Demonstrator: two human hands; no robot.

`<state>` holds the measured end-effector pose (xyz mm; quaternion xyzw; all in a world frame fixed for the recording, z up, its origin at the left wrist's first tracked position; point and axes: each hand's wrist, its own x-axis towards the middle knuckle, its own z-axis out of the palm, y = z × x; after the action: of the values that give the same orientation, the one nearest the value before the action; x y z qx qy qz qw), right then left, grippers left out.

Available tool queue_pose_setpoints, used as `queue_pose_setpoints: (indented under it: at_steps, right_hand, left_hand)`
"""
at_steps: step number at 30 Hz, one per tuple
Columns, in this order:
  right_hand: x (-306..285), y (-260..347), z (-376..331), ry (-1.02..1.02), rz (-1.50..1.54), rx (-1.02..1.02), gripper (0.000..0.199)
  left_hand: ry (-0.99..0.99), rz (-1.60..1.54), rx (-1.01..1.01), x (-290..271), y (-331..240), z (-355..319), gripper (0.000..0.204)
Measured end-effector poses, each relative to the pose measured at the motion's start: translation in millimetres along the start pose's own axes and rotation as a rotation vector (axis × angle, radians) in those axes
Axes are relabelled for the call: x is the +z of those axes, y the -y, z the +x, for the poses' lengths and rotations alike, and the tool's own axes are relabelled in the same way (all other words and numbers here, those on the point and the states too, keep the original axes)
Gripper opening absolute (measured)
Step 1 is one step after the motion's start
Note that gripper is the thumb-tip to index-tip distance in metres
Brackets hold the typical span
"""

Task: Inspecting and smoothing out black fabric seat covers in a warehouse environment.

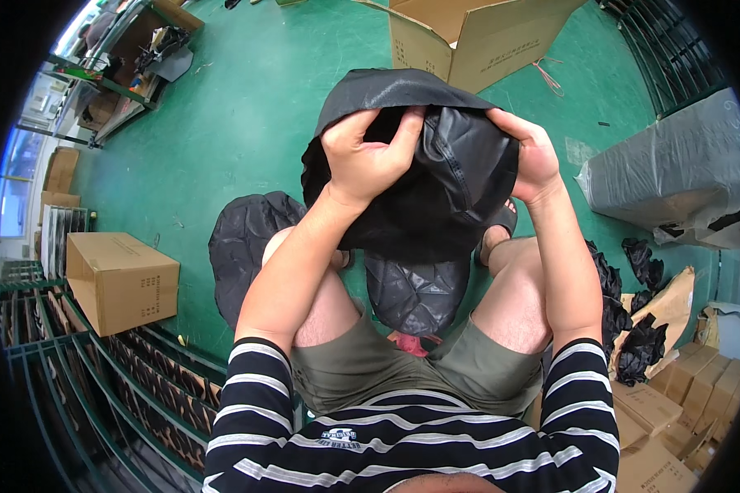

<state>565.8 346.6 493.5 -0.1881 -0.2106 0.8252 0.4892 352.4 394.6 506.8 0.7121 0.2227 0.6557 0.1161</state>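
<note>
Head view, the only one there is: a black leathery cover is held up over the knees, bunched between both hands. The left hand is closed tight on the near fold, fingers curled into the material, thumb tucked into the opening. The right hand is clamped on the far edge, fingers mostly hidden behind it.

What could go wrong, judged from the grip: the stuff looks slick and glossy, so a slip out of the right hand seems likely if it's tugged hard, and the stitched seam just beside the left hand could get strained or popped by that much bunching. Whatever sits inside can't be told.

Texture-wise it's shiny faux leather with soft creases, floppy, no stiff shape. Below the hands, two more rounded black quilted pieces are lying on the green floor, diamond stitching visible. Beyond the hands an open cardboard box is seen, matte and stiff.
</note>
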Motion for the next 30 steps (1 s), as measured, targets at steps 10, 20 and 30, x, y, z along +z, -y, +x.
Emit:
queue_pose_setpoints:
  at_steps: [10,20,30]
  right_hand:
    - [-11,1,1,0.089,0.041,-0.004,0.045]
    - [10,-9,12,-0.12,0.055,-0.115,0.039]
    - [0,-4,6,-0.164,-0.05,-0.2,0.048]
  left_hand:
    - [0.006,0.037,0.099,-4,-9,2,0.022]
    - [0.047,0.091,-0.167,2,10,0,0.035]
    - [0.274,-0.816,-1.106,-4,17,-4,0.023]
